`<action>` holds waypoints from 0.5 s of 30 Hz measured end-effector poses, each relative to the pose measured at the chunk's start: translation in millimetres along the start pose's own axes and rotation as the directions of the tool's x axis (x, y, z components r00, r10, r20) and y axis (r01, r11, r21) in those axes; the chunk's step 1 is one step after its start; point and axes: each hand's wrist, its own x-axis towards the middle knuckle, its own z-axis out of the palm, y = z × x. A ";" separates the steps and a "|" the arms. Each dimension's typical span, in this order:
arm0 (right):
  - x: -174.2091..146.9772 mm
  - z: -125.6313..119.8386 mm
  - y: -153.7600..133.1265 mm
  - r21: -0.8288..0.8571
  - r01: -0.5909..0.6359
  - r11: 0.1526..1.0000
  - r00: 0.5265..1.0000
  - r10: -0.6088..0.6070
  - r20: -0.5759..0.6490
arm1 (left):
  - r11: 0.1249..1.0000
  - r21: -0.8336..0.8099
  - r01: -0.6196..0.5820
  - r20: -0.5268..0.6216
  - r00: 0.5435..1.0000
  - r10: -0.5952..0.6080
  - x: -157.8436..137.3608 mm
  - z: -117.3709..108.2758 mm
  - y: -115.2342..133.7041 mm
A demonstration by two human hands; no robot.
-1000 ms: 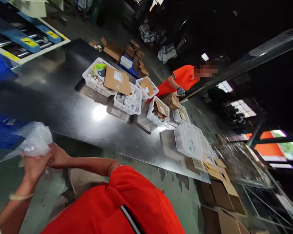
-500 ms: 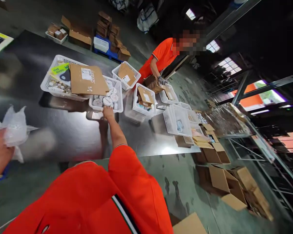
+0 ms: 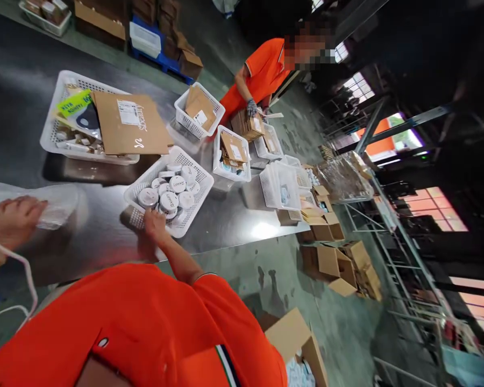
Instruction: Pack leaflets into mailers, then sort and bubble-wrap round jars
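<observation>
Table: the long shiny grey metal table (image 3: 32, 64) fills the picture from 9 o'clock to 3 o'clock. It looks smooth and slippery.
Big basket: a white plastic basket with holes (image 3: 50, 126) sits at 10 o'clock, with a flat brown cardboard sheet (image 3: 131, 123) on top.
Tin basket: the white plastic basket of round tins (image 3: 196, 196) sits near the middle, tilted to the table edge. The small round silver tins (image 3: 169, 188) inside look hard and shiny.
Bag: the thin clear plastic bag (image 3: 58, 207) lies soft and crinkly at 9 o'clock.
Left hand: the left hand (image 3: 16, 217) is closed on the bag's edge, pinching it.
Right hand: the right hand (image 3: 155, 223) grips the near rim of the tin basket, at 7 o'clock of it.
Doing it well: I think a slow, flat pull is best, so the tins do not roll or spill.
Other person: a worker in an orange shirt (image 3: 262, 70) stands at 1 o'clock, handling brown cards.
</observation>
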 end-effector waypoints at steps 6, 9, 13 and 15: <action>-23.8 8.3 -88.8 0.098 -0.148 0.984 0.988 0.142 0.065 | 0.943 -0.207 -0.262 0.259 0.914 0.311 -30.1 12.5 -36.5; -26.2 1.5 -134.1 0.112 -0.200 0.973 0.976 0.187 0.114 | 0.914 -0.224 -0.339 0.330 0.856 0.398 -54.9 6.4 -71.4; -25.6 -9.2 -187.1 0.101 -0.166 0.981 0.981 0.154 0.122 | 0.863 -0.327 -0.385 0.360 0.794 0.490 -81.1 3.2 -111.1; -19.3 -10.7 -214.1 0.099 -0.108 0.989 0.993 0.103 0.054 | 0.856 -0.368 -0.363 0.348 0.800 0.488 -86.2 4.8 -121.0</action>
